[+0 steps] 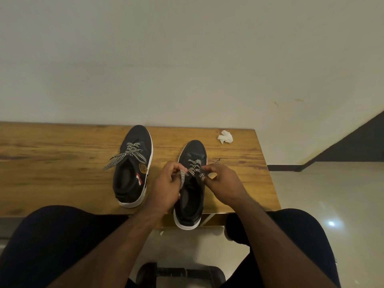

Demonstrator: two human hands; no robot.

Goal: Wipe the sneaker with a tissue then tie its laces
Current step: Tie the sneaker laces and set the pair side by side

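Altogether two sneakers (133, 167), one tissue (225, 137), two hands (195, 183) on laces (194, 169).

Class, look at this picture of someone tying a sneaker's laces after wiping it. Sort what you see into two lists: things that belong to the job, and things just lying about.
Belongs to the job:
right sneaker
its laces, held by the left hand and right hand
crumpled tissue

Just lying about:
left sneaker, laces loose
dumbbell on the floor

My black white-soled sneaker (192, 183) sits centre frame, heel overhanging the edge; its checkered laces (194, 170) untied; crumpled white tissue (225, 137) upper right.
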